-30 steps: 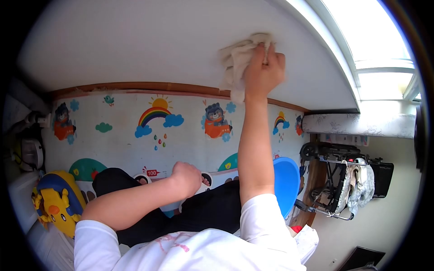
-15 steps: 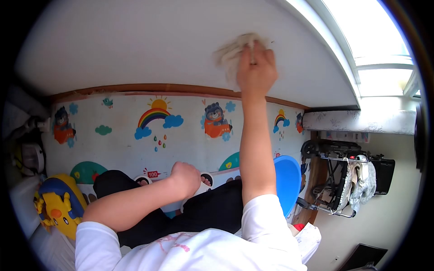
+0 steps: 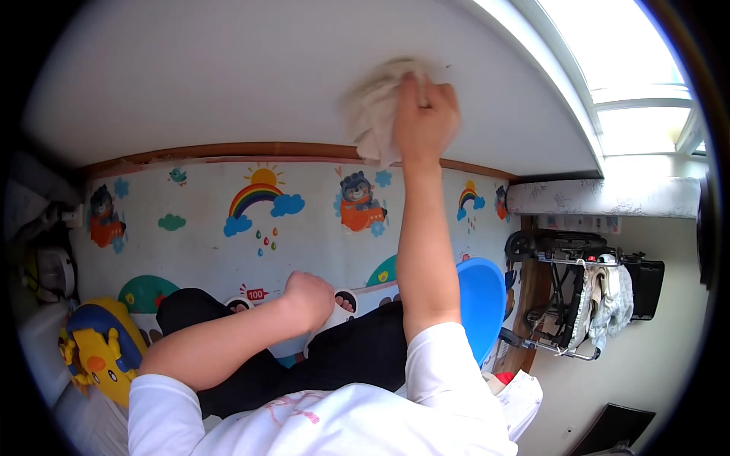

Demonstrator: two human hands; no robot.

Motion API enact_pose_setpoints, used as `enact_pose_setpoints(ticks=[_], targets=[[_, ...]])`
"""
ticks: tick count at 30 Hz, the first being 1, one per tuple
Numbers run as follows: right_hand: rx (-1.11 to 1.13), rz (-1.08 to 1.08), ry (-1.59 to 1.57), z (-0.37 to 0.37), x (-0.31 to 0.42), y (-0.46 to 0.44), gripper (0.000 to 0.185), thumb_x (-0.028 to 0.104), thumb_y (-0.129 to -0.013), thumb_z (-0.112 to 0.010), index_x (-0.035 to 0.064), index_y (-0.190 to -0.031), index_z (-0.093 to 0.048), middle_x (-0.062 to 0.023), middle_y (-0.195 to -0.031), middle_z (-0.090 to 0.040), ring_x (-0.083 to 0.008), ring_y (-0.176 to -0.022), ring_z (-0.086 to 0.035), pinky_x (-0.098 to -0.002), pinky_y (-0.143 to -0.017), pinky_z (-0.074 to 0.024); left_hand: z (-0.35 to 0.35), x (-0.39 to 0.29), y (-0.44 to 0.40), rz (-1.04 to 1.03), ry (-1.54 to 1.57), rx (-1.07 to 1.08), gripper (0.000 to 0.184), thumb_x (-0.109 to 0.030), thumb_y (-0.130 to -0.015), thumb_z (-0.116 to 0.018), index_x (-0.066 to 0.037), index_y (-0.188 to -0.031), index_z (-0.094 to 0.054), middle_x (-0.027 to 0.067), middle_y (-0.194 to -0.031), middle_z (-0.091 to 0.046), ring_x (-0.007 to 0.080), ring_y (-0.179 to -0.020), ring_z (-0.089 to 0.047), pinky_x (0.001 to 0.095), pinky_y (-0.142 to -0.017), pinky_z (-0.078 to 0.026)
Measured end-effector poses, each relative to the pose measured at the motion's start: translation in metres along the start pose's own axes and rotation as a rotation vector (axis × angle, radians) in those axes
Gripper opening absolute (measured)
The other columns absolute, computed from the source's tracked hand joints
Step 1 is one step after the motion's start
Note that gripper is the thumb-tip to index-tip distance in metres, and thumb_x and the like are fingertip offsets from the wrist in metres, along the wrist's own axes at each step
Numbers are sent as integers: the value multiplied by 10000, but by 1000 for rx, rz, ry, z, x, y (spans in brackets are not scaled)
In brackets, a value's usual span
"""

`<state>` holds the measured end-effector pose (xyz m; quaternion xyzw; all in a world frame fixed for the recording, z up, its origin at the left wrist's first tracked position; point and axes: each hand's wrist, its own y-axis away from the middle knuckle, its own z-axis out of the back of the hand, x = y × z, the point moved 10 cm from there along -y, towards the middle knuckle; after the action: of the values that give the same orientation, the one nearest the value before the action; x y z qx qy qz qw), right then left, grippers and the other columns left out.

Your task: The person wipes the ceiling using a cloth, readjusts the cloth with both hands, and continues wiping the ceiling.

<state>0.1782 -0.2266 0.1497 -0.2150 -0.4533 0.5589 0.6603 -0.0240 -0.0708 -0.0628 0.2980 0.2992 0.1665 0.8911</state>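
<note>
Roughly mid-wipe, by my read; right hand (image 3: 430, 125) has the pale cloth (image 3: 375, 114) up against the white wall (image 3: 228, 76); cloth edges are blurred, so it looks in motion. Done: cloth bunched, gripped, apparently on the surface; how much wall is covered, can't tell, since no wet or dry boundary shows. Left: small dark speck (image 3: 449, 66) on the wall, just past the knuckles, outside the cloth; other marks too faint to call.

Cloth vs right hand: pinched between thumb and fingers at its upper end; bulk fans out to the left of the fingers, lower folds hang loose beside the wrist, near the brown strip (image 3: 258, 149) where wall meets the printed mat (image 3: 205, 197); exact contact area hidden by the folds.

Left hand (image 3: 310, 298) is clenched in a loose fist, above the black trousers (image 3: 357, 349), beside a foot (image 3: 344, 302); no object sticks out of it, inside of the fist not visible; well apart from the cloth. Blue basin (image 3: 480, 304) sits just right of the right forearm, partly behind it; contents can't be seen.
</note>
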Motion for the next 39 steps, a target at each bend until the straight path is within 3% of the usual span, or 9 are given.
enact_pose_setpoints(ticks=[4,7,13,16,19,22,28,34,39], targets=[[-219,-88,-139,42,-7,-28,201,162,-816,-675,17,-947,-723,-137,-796,-605,-283,-653,-601,-357,-579,-488,3,-3,2,-19,21,-11,287,-155,-810,-568,-10,-1047,-639,138,-1017,-663,282,-951,-642,402,-789,-502],[-280,-12,-9,28,-8,-22,188,153,-815,-676,13,-930,-727,-116,-760,-589,-261,-637,-592,-348,-568,-482,3,-1,0,-12,23,-16,279,-156,-820,-554,-8,-1041,-638,138,-1005,-662,286,-938,-642,402,-783,-501],[-2,65,48,7,-10,-7,210,143,-807,-679,2,-959,-717,-106,-738,-577,-243,-606,-576,-336,-559,-472,4,-2,3,33,5,-17,254,-162,-816,-604,-68,-1039,-679,98,-1023,-674,252,-975,-649,376,-796,-498],[-213,-72,-14,40,-19,-22,225,169,-799,-685,12,-955,-719,-107,-762,-595,-274,-643,-606,-351,-585,-491,10,-4,5,41,-8,-18,257,-165,-814,-627,-97,-1052,-694,77,-1040,-679,238,-995,-652,363,-798,-499],[-199,-35,-1,26,-13,-23,214,179,-809,-671,9,-927,-725,-107,-759,-594,-281,-648,-605,-353,-587,-491,4,-4,4,3,-4,-38,265,-163,-810,-593,-40,-1035,-659,119,-1011,-669,269,-951,-651,389,-782,-502],[100,48,86,-3,-6,-5,223,178,-821,-655,-3,-933,-721,-124,-750,-584,-282,-616,-573,-349,-570,-476,2,-3,0,-1,9,-52,268,-163,-808,-576,-14,-1020,-645,141,-997,-664,284,-932,-651,404,-774,-503],[-302,-61,-106,38,-27,-20,234,163,-789,-685,1,-954,-715,-89,-748,-577,-243,-624,-587,-337,-562,-487,5,-8,4,-19,6,-32,269,-162,-807,-576,-14,-1020,-645,148,-997,-664,286,-931,-651,410,-777,-502],[-328,93,12,15,-13,-8,205,167,-791,-690,6,-913,-725,-75,-744,-576,-233,-593,-573,-331,-530,-477,0,3,-3,-16,-53,-75,266,-156,-801,-569,-15,-1014,-644,148,-982,-666,286,-916,-652,419,-759,-504],[-110,78,53,24,-13,-18,208,166,-782,-697,8,-915,-726,-80,-741,-579,-242,-614,-594,-322,-542,-491,4,-7,-2,-26,-62,-59,264,-153,-816,-543,-14,-1019,-639,149,-980,-666,286,-916,-650,416,-759,-502]])
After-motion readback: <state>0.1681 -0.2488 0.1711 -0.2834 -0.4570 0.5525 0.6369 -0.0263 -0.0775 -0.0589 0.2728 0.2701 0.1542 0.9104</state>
